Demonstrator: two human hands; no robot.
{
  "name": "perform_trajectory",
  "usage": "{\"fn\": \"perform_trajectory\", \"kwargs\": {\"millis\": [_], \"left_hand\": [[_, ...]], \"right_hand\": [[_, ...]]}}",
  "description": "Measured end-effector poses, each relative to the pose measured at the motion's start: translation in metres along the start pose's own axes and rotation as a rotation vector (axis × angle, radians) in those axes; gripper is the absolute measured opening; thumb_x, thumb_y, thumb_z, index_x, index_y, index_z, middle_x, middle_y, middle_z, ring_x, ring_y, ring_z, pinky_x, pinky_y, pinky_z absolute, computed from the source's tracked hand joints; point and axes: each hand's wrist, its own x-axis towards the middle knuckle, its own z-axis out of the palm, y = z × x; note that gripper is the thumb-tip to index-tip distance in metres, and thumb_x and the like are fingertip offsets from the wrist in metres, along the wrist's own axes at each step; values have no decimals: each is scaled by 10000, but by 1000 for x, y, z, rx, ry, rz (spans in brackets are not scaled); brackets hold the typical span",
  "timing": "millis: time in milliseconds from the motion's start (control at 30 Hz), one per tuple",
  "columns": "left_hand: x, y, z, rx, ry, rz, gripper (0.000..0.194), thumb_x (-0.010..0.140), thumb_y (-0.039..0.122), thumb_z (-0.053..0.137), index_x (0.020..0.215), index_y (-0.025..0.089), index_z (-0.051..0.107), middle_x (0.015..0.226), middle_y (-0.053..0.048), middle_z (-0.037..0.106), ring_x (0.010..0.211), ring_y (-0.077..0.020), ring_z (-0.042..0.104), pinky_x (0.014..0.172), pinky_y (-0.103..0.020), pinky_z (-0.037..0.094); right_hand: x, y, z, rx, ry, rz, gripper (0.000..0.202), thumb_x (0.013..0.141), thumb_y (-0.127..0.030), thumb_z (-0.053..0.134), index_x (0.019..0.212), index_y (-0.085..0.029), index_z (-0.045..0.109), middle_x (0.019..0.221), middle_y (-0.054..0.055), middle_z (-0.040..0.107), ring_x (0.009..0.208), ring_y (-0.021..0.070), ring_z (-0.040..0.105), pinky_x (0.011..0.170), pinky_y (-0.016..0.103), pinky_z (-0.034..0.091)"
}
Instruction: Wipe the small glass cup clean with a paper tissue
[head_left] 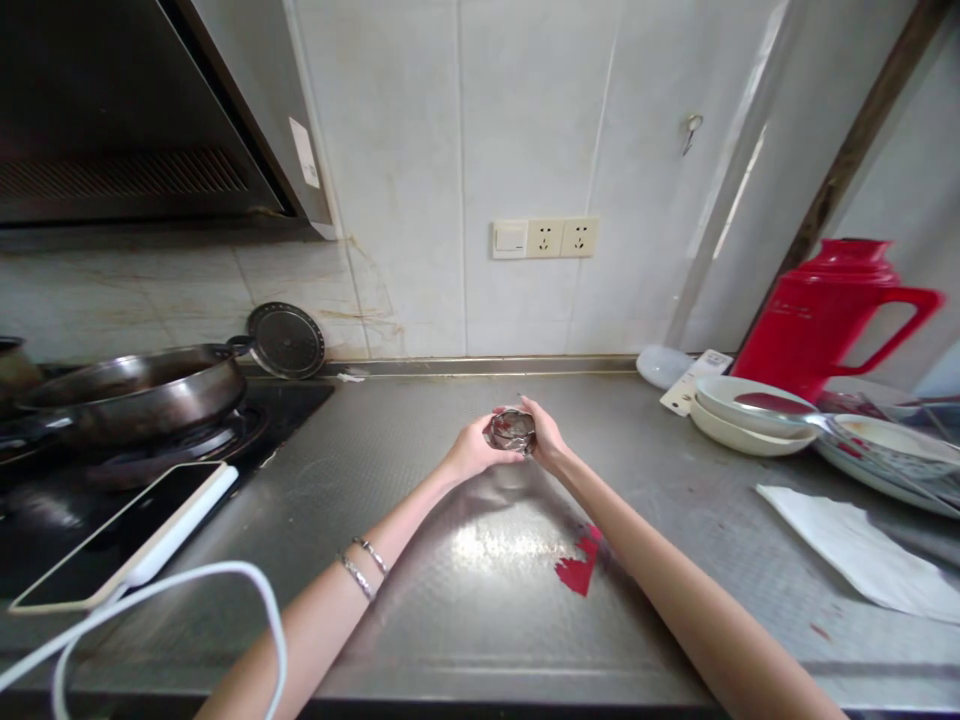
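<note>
Near the back middle of the counter, both my hands are wrapped round a small round glass cup [513, 431], seen from above. It looks see-through, with dark and reddish tones inside; its contents are too small to make out. My left hand [482, 443] grips its left side, with two silver bracelets on the forearm. My right hand [545, 436] closes on its right side. Between my forearms lies a torn red scrap [578, 568], partly beside the right arm.
A steel pan [142, 395] sits on the stove at left, with a phone [124, 535] and its white cable [217, 568] in front. At right stand a red thermos [825, 320], stacked bowls [750, 430] and a white paper sheet [862, 550]. Wall sockets [562, 238] are behind.
</note>
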Motion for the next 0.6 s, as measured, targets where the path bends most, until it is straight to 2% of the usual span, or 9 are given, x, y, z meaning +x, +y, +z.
{"fn": "perform_trajectory", "kwargs": {"millis": [100, 200, 367, 500, 600], "left_hand": [[-1, 4, 3, -60, -9, 8, 691, 550, 255, 847, 1175, 137, 576, 1120, -115, 675, 1005, -239, 644, 914, -379, 501], [-1, 6, 6, -50, 40, 19, 652, 548, 228, 844, 1141, 131, 592, 1085, -107, 692, 973, -229, 656, 892, -358, 511], [-2, 10, 9, 146, 190, 11, 550, 565, 290, 837, 1056, 149, 633, 978, -84, 718, 888, -222, 665, 809, -332, 521], [-4, 16, 8, 315, 293, -4, 558, 551, 351, 839, 1025, 153, 619, 926, -81, 705, 835, -220, 656, 765, -328, 505], [-4, 16, 7, 423, 386, -24, 568, 530, 364, 844, 990, 145, 593, 938, -93, 659, 876, -241, 632, 791, -356, 489]], "right_hand": [[-1, -1, 1, 18, 6, -15, 386, 818, -442, 488, 708, -147, 711, 648, 83, 723, 609, 215, 672, 612, 312, 534], [3, 2, 1, 24, 23, -54, 414, 816, -485, 489, 714, -152, 712, 639, 75, 720, 633, 213, 677, 627, 303, 531], [12, 12, 0, -12, 117, -131, 440, 783, -553, 511, 732, -167, 715, 591, 37, 703, 676, 221, 679, 670, 307, 520], [13, 22, 1, -29, 121, -191, 410, 775, -551, 528, 757, -180, 703, 632, 6, 708, 740, 209, 673, 693, 280, 506], [10, 30, 5, -38, 127, -244, 365, 773, -528, 541, 786, -193, 685, 696, -9, 716, 785, 195, 663, 713, 264, 498]]}}
